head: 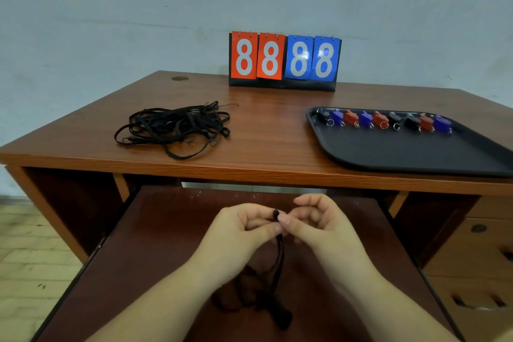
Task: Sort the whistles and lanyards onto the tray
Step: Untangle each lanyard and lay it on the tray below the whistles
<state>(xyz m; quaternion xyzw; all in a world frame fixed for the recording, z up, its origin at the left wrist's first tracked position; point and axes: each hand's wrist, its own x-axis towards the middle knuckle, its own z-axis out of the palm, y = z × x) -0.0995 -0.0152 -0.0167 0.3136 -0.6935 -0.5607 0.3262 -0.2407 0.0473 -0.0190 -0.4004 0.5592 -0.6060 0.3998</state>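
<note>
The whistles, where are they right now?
In the head view, the whistles sit in a row along the far edge of the black tray, on the right side of the desk, right of the scoreboard.

flip scoreboard [285, 60] reading 8888 stands at the wooden desk's [263, 130] back edge.

— What sort of place is this?
— A plain office-like room: a wooden desk [266, 125] with a pull-out shelf [172, 244] and drawers [483, 247] against a bare pale wall [138, 8].
— Anything sporty?
— A flip scoreboard [284, 60] reading 8888 stands at the desk's back edge.
</note>
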